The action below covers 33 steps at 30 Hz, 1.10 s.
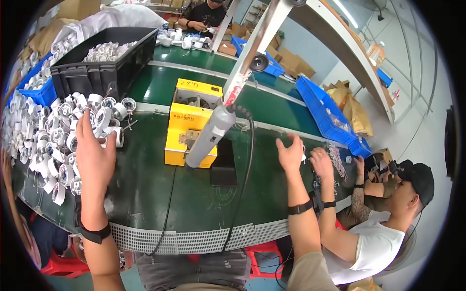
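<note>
My left hand (95, 157) reaches over the right side of a heap of white round plastic housings (51, 140), fingers stretched out and thumb apart. It touches or nearly touches the housings; nothing shows in its grasp. My right hand (290, 154) is raised above the right of the green work surface (264, 194), thumb and fingers spread. A small white piece (304, 154) shows just past it; whether the two touch I cannot tell. Between my hands stand a yellow box-shaped machine (190, 123) and a grey cylindrical electric screwdriver (209, 137), upright but tilted, with a black coiled cable.
A black crate (104, 70) of small white parts stands behind the heap. Right of the machine lies a flat black object (224, 165). A co-worker's hand (322, 164) is close beside my right hand, near loose small parts (337, 160). Blue trays (324, 109) line the far right.
</note>
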Each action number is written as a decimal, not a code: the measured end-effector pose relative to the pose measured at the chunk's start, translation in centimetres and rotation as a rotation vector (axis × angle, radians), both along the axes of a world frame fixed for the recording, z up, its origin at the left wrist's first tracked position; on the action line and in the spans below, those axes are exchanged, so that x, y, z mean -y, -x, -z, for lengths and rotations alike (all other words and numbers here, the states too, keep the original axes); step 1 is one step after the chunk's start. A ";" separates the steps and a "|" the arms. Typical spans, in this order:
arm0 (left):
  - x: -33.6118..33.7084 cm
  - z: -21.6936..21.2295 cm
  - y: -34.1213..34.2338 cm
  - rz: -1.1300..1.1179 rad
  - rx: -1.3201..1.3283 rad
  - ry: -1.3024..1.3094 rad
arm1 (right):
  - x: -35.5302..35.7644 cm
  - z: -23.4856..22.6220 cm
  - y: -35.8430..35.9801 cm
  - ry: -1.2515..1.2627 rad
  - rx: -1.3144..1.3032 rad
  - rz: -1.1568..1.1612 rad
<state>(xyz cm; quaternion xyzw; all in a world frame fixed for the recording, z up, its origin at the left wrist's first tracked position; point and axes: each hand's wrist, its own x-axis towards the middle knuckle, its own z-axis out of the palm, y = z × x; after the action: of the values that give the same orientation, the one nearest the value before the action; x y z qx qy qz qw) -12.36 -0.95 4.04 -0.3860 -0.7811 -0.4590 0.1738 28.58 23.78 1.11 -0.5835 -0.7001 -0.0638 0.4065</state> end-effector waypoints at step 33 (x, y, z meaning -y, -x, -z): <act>0.1 1.7 -11.5 1.182 -0.175 0.051 | 17.3 -3.3 10.7 0.471 -0.060 -0.697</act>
<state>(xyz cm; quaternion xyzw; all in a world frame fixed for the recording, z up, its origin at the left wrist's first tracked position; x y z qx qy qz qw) -0.91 -1.00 2.32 -0.7957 -0.4275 -0.4253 -0.0566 17.89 6.50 4.40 -0.3904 -0.8389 0.2565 0.2793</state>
